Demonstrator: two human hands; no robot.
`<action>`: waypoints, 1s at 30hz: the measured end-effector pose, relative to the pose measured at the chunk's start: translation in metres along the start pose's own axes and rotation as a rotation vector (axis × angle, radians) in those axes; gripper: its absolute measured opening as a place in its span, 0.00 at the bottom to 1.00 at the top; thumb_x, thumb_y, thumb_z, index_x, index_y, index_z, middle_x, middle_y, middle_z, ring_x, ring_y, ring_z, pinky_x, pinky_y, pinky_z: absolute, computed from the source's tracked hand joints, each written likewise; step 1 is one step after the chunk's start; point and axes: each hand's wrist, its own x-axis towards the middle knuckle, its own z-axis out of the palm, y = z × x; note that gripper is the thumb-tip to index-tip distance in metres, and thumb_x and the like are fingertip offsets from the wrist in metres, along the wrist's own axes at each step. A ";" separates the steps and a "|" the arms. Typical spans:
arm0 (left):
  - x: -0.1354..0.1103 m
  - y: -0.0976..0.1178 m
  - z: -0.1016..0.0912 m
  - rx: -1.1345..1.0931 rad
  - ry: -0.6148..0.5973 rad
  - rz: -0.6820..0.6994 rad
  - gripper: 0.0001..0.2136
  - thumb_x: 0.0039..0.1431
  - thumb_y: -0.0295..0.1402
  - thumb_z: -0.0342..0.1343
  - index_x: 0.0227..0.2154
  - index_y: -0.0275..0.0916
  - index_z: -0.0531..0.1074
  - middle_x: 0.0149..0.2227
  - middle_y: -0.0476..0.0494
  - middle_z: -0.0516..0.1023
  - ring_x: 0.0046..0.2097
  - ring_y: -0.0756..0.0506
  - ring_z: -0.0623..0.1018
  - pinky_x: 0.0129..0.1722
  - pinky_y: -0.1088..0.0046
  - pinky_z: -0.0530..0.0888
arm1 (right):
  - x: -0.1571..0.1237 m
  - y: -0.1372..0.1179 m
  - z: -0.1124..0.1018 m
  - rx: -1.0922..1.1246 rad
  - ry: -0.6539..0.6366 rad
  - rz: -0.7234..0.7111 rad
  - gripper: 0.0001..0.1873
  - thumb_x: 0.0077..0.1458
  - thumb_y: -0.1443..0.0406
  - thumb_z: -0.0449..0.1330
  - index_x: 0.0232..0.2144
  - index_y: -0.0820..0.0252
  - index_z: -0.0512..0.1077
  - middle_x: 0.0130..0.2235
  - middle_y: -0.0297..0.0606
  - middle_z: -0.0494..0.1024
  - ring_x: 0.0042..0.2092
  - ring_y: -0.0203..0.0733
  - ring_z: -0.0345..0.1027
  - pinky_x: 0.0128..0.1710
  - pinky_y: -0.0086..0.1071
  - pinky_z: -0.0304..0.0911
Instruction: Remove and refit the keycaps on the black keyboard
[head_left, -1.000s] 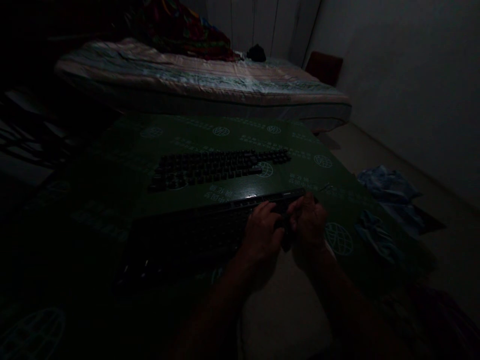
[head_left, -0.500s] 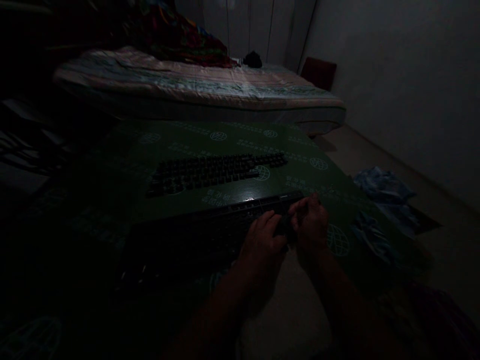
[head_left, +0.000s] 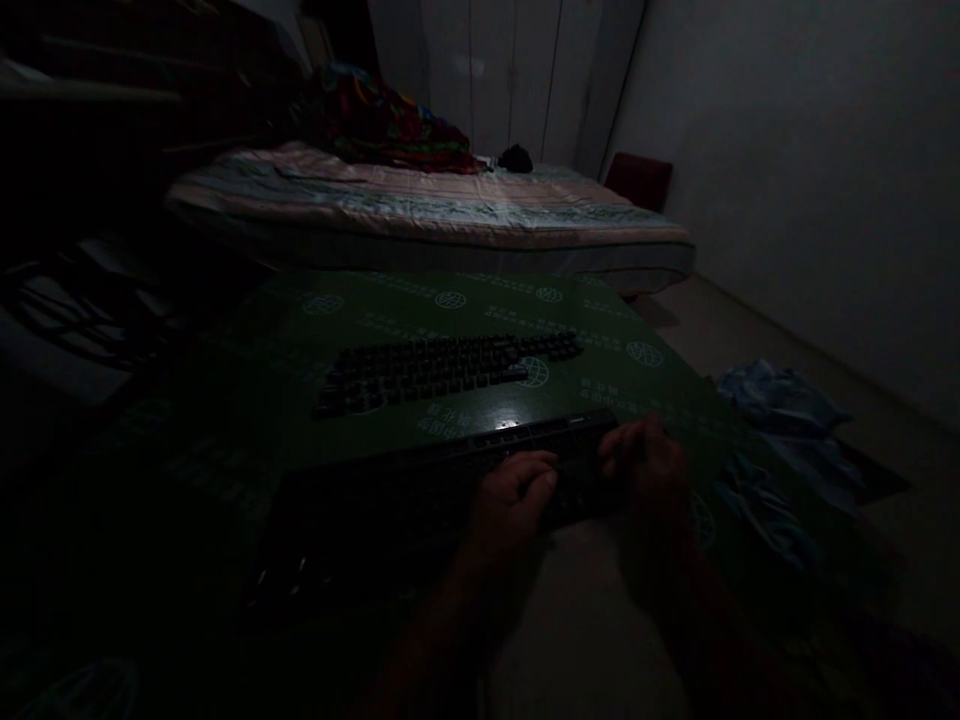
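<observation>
Keyboard (head_left: 390, 505) is stretching left to right, under the curled left hand (head_left: 511, 500), mostly leftward of the bunched right hand (head_left: 651, 468); whether fingers are holding anything, cannot tell.

A green counter (head_left: 622, 395), printed with pale globes (head_left: 645, 353) and lettering (head_left: 448, 418), fills the middle of the frame, darkening toward the lower left. Just below centre, a dark keyboard (head_left: 390, 505) lies on it, its right end higher in the frame. Above and apart from it, black keycaps (head_left: 442, 367) sit in rows. At right lies a crumpled striped cloth (head_left: 765, 510); the dimness hides whether the counter bears it.
</observation>
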 end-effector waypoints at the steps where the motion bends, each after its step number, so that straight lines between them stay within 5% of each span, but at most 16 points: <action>1: 0.000 0.001 -0.002 -0.109 0.006 -0.105 0.10 0.54 0.33 0.51 0.33 0.37 0.76 0.38 0.41 0.78 0.40 0.43 0.76 0.40 0.66 0.72 | -0.002 -0.003 0.000 -0.081 -0.047 -0.001 0.24 0.55 0.49 0.48 0.18 0.60 0.65 0.17 0.34 0.69 0.17 0.32 0.59 0.15 0.25 0.54; 4: 0.000 -0.002 -0.006 -0.349 0.004 -0.310 0.12 0.52 0.38 0.55 0.35 0.36 0.76 0.30 0.43 0.78 0.32 0.46 0.76 0.32 0.73 0.71 | -0.009 -0.010 0.001 -0.281 -0.226 -0.034 0.22 0.54 0.51 0.51 0.20 0.61 0.69 0.18 0.34 0.69 0.21 0.33 0.62 0.19 0.25 0.57; 8: 0.001 -0.006 -0.006 -0.560 -0.001 -0.364 0.12 0.51 0.40 0.58 0.33 0.35 0.77 0.31 0.43 0.79 0.32 0.48 0.76 0.32 0.75 0.70 | -0.017 -0.013 0.006 -0.316 -0.380 -0.011 0.15 0.52 0.54 0.56 0.29 0.60 0.72 0.18 0.30 0.68 0.19 0.31 0.59 0.17 0.24 0.56; 11: 0.002 -0.005 -0.007 -0.645 -0.007 -0.382 0.12 0.50 0.39 0.59 0.32 0.35 0.77 0.31 0.42 0.79 0.32 0.47 0.76 0.33 0.74 0.71 | -0.021 -0.012 0.011 -0.311 -0.449 -0.011 0.14 0.49 0.57 0.59 0.36 0.60 0.73 0.25 0.33 0.74 0.24 0.33 0.66 0.22 0.25 0.62; 14: 0.002 -0.003 -0.007 -0.674 -0.018 -0.399 0.12 0.49 0.38 0.60 0.32 0.33 0.76 0.31 0.41 0.79 0.33 0.46 0.77 0.34 0.72 0.72 | -0.023 -0.011 0.014 -0.303 -0.487 -0.003 0.14 0.45 0.60 0.62 0.35 0.61 0.75 0.31 0.36 0.77 0.30 0.37 0.70 0.28 0.27 0.66; 25: 0.001 -0.005 -0.007 -0.683 0.004 -0.446 0.15 0.46 0.41 0.61 0.30 0.32 0.75 0.28 0.42 0.77 0.30 0.46 0.76 0.31 0.72 0.71 | -0.022 -0.009 0.012 -0.416 -0.586 -0.069 0.13 0.45 0.63 0.62 0.36 0.60 0.75 0.27 0.32 0.75 0.28 0.34 0.68 0.27 0.26 0.64; 30: 0.000 -0.002 -0.007 -0.574 0.033 -0.364 0.14 0.49 0.41 0.58 0.31 0.33 0.76 0.29 0.42 0.78 0.31 0.46 0.75 0.32 0.73 0.69 | 0.013 -0.018 0.012 -0.487 -0.589 -0.074 0.14 0.44 0.61 0.62 0.35 0.61 0.75 0.29 0.34 0.76 0.28 0.35 0.68 0.26 0.26 0.62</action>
